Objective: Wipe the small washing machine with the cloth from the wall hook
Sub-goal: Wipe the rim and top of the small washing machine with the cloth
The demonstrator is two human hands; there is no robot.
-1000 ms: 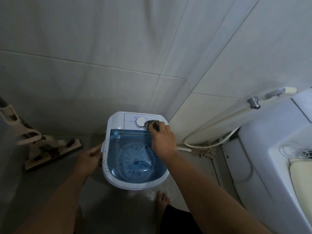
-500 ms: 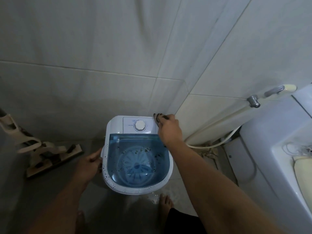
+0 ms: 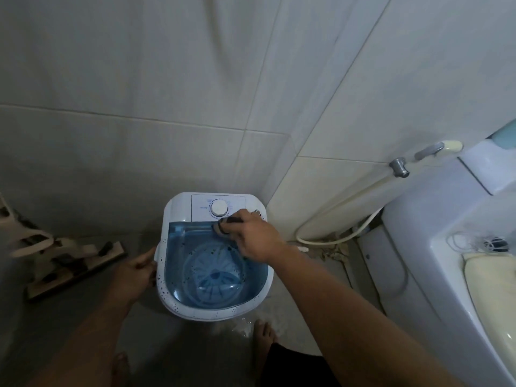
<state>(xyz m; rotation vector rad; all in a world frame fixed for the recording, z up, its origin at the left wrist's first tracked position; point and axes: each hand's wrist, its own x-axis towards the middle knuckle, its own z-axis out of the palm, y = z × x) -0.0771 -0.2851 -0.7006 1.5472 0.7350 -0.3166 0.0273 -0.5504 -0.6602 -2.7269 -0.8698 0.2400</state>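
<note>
The small white washing machine (image 3: 178, 208) stands on the floor in the corner, with a clear blue lid, a round dial (image 3: 219, 209) on its back panel and dark specks along its rim. My right hand (image 3: 255, 240) is closed around a dark bunched cloth (image 3: 227, 222), pressed on the back edge of the blue lid just below the dial. My left hand (image 3: 136, 272) grips the machine's left side rim.
A floor brush or mop head (image 3: 75, 263) lies to the left. On the right, a spray hose (image 3: 343, 216) hangs from a wall tap beside a white toilet (image 3: 446, 247). My bare feet (image 3: 264, 335) stand on wet floor in front of the machine.
My right hand has moved with the cloth from the machine's back right corner leftwards and forwards to the lid edge under the dial. My left hand has kept its hold on the left rim.
</note>
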